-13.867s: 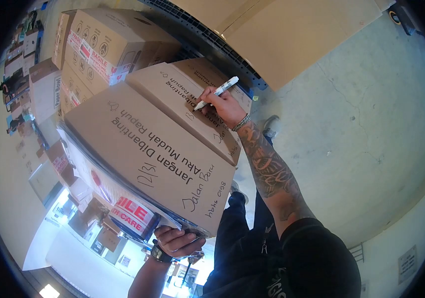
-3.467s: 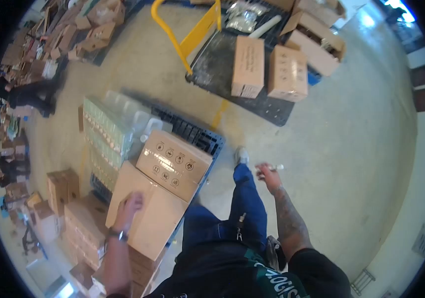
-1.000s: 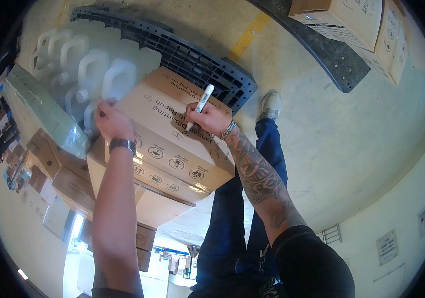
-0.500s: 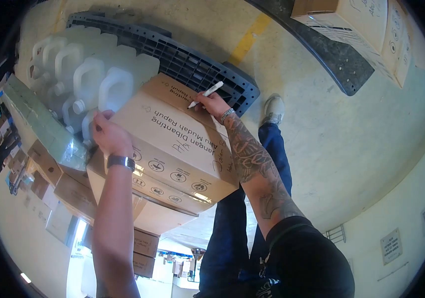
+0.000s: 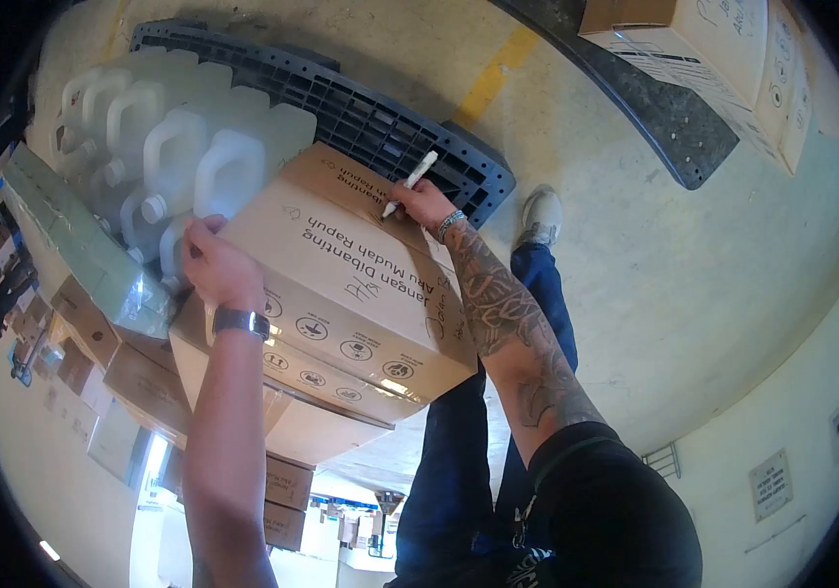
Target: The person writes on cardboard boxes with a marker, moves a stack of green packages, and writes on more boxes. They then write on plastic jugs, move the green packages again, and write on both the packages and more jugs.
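Note:
A brown cardboard box (image 5: 331,260) with black printed words, icons and some handwriting sits before me. My right hand (image 5: 424,204) pinches a white marker pen (image 5: 423,169), its tip against or just over the box's far flap. At the box's left edge, my left hand (image 5: 218,263) has its fingers curled around the cardboard; part of its grip is hidden. Beside that hand stand several translucent plastic jugs (image 5: 228,171) with white caps.
A dark plastic pallet (image 5: 360,110) lies behind the box. Wrapped goods (image 5: 96,255) and more cartons (image 5: 145,377) are at the left. Another carton (image 5: 703,44) rests on a black pallet (image 5: 684,137) at upper right. My shoe (image 5: 542,214) is on the concrete floor.
The marker tip has moved slightly right along the flap, and the pen stands a little steeper. The left hand keeps its place at the box edge.

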The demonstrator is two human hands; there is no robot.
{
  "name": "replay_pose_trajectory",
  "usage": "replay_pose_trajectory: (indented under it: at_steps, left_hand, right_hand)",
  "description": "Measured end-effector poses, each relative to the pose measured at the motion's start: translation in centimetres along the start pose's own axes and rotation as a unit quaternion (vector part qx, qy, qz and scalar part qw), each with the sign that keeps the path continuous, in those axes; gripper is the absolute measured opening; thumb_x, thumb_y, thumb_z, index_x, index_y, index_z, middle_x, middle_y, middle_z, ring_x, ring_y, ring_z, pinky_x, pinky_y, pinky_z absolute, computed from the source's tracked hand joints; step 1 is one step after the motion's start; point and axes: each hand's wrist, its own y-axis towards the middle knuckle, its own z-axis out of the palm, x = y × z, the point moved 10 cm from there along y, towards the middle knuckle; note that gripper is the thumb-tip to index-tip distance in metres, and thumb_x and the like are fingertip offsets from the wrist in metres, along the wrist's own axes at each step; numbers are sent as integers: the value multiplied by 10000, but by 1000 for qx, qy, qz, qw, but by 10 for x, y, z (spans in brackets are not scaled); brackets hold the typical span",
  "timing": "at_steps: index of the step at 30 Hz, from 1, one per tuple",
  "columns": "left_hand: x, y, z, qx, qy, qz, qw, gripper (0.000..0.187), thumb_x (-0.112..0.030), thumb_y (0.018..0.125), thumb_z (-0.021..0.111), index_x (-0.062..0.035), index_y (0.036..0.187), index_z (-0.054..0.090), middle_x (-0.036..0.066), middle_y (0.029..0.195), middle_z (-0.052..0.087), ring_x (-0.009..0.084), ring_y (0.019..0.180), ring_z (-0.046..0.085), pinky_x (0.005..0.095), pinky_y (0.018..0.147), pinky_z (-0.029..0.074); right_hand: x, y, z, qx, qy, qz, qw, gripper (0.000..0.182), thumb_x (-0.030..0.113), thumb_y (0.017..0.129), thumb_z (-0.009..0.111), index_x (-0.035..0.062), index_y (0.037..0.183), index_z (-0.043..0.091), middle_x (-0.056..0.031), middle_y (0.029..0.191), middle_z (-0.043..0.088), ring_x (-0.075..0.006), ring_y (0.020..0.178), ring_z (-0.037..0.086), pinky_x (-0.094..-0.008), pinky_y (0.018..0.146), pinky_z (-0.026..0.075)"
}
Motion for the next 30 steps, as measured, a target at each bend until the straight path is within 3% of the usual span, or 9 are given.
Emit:
replay_pose_trajectory:
  at_steps: [2, 5, 8, 14, 17, 20, 30]
  left_hand:
    - [3, 1, 1, 0, -7, -5, 1000, 466, -378, 979, 420, 23, 907, 646, 136, 920, 661, 278, 884, 614, 377, 857, 456]
    - [2, 0, 1, 2, -15, -5, 1000, 456, -375, 977, 430, 20, 901, 644, 132, 915, 660, 275, 877, 612, 372, 848, 456]
    - [12, 6, 1, 13, 14, -12, 1000, 497, -488, 970, 408, -72, 971, 680, 114, 1011, 713, 304, 948, 662, 396, 884, 477]
    - [14, 6, 1, 12, 24, -15, 1000, 513, -509, 974, 413, -71, 968, 680, 113, 1011, 711, 302, 951, 663, 396, 884, 479]
    - [16, 7, 2, 9, 5, -22, 1000, 506, -503, 974, 419, -70, 969, 681, 113, 1007, 711, 301, 946, 663, 394, 884, 481]
    - [12, 4, 1, 8, 17, -20, 1000, 502, -501, 974, 422, -73, 973, 683, 111, 1002, 713, 298, 942, 665, 394, 884, 483]
    - [6, 3, 1, 10, 43, -10, 999, 499, -488, 974, 404, -77, 968, 687, 115, 1006, 714, 307, 953, 664, 403, 879, 483]
  right_hand:
    - [6, 0, 6, 10, 48, -31, 998, 258, 302, 921, 597, 73, 923, 717, -20, 785, 687, -81, 646, 566, -255, 562, 403]
    - [5, -7, -5, -17, 12, 14, 1000, 267, 313, 924, 601, 68, 917, 706, -21, 765, 680, -83, 620, 553, -253, 544, 404]
    - [6, -4, 0, -7, 80, -18, 997, 289, 323, 926, 598, 55, 908, 705, -21, 742, 673, -86, 586, 526, -253, 525, 399]
    - [-1, -4, -8, -29, 36, -3, 999, 286, 295, 935, 585, 36, 878, 692, -24, 731, 659, -93, 589, 535, -255, 514, 394]
    - [-8, -1, -6, 8, 78, -10, 997, 275, 277, 936, 585, 28, 872, 683, -33, 757, 656, -100, 613, 560, -261, 530, 415]
    - [-26, 3, -16, -49, 104, 21, 993, 275, 267, 937, 583, 22, 859, 679, -42, 784, 653, -105, 621, 565, -275, 550, 442]
    - [-20, 5, -19, -68, 54, 0, 996, 300, 311, 930, 595, 28, 893, 689, -31, 765, 645, -105, 616, 542, -272, 557, 435]
